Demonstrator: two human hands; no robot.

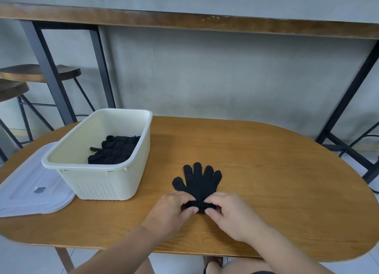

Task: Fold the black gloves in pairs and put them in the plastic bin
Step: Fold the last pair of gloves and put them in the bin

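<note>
wooden table (266, 171) — glove (198, 181) fingers point away, hands (200, 209) pinch cuff

Illumination even, soft and moderately bright; no single source visible. Shadows faint: a diffuse one on the bench (266, 171) lies beside the plastic bin (106, 183) toward 3 o'clock, and a slight one sits under the hands (200, 209). Low sheen on the wood, no harsh glare. Wide-angle distortion bows straight edges toward 12, 3 and 9 o'clock. Overall slight softness; black gloves (198, 181) lack texture detail
</note>
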